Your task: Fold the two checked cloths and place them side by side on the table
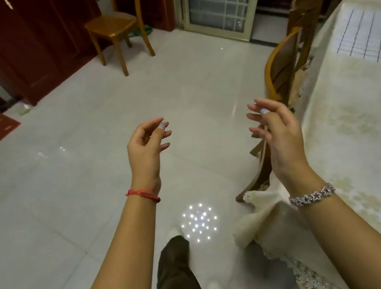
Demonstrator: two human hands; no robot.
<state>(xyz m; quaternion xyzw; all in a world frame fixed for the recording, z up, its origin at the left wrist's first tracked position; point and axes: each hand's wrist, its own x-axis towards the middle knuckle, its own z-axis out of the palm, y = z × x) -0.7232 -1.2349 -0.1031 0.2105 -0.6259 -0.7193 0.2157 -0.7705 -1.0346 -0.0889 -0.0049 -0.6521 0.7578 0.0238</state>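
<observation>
Plainly, left hand (146,152) and right hand (277,131) hovered apart, fingers loosely curled, holding nothing; beyond the right hand lay a white dark-lined checked cloth (374,38).

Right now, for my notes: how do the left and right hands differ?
The left hand wears a red string on its wrist; the right hand a silvery flower bracelet. The left is over floor, the right nearer the table. Both are open, holding nothing.
</observation>
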